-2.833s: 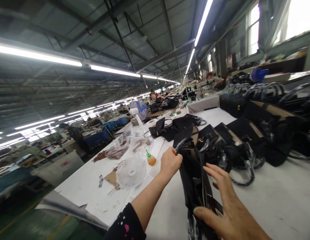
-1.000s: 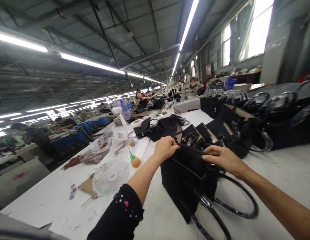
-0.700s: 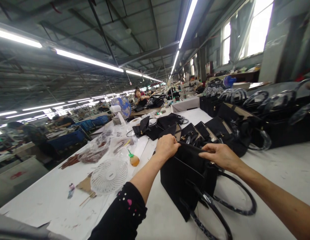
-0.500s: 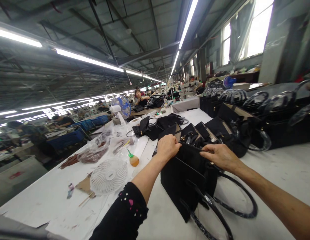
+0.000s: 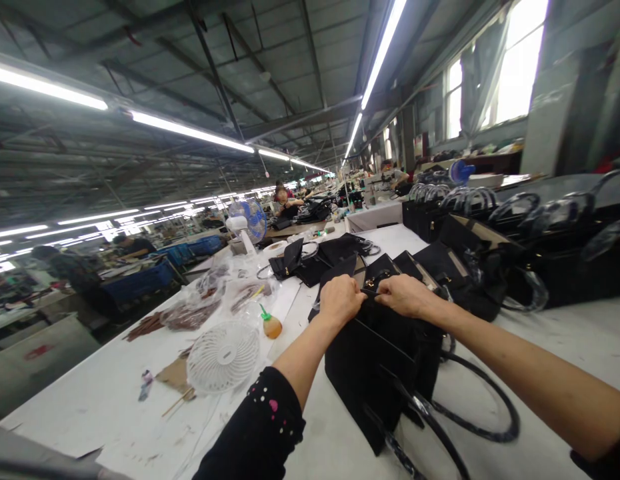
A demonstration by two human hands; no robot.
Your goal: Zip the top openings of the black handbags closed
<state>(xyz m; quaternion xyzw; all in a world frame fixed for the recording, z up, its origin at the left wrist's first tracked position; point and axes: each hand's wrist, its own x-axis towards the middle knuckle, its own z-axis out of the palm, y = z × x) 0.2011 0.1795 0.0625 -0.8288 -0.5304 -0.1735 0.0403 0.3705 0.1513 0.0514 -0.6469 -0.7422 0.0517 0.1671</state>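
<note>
A black handbag [image 5: 370, 367] rests on the white table, its plastic-wrapped handles [image 5: 483, 427] hanging toward me at the lower right. My left hand [image 5: 341, 298] is closed on the bag's top edge, thumb and fingers pinched together. Close beside it, my right hand [image 5: 404, 295] pinches the same edge. Only a short gap separates the fingertips. Behind my hands lie several more black bags with beige strips [image 5: 417, 267].
On the left stand a white fan [image 5: 224, 357], a small bottle with a green tip [image 5: 271, 325] and brown pieces under clear plastic [image 5: 190, 313]. A row of black bags [image 5: 580, 267] lines the right. People work farther back.
My right hand has moved left along the bag's edge, closer to my left hand. The whole view has shifted slightly.
</note>
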